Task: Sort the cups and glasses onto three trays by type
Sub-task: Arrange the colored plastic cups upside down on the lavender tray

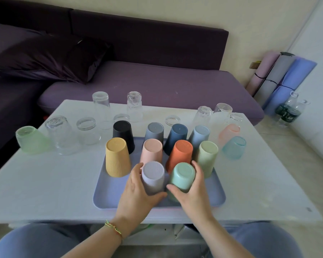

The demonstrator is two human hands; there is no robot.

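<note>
We are curling our left hand (138, 190) round the lilac cup (153, 176), right hand (193, 192) round the mint cup (182, 175). Bare tray (108, 194) is showing lower left.

Home living room: purple sofa (157, 81), cushion (50, 58) beyond fingers (136, 171); low white table (45, 183) beneath them; rolled mats (280, 77) far right.

A purple sofa (157, 79) with a dark cushion (50, 58) stands against the cream wall (231, 13).

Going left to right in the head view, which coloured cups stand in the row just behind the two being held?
yellow cup → pink cup → orange cup → pale green cup
</note>
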